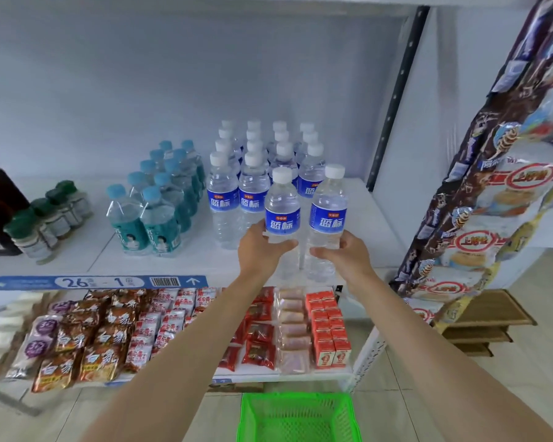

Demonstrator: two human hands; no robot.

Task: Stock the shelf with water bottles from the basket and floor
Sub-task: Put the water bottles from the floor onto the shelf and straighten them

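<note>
Light: bright, even, cool white; source not visible.
Shadows: soft, faint under the water bottles (253, 173).
Distortion: strong wide-angle bending at edges.
Blur: slight softness overall, more on the hanging snack packets (505, 199) at right.

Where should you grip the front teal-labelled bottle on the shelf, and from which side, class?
Grip the front teal-labelled bottle around its labelled middle, coming from the shelf's open front. It stands upright, with its twin close on one side and more bottles right behind, so only the front is free. The labelled band looks straight-sided; the shoulder above tapers to a small blue cap.
</note>
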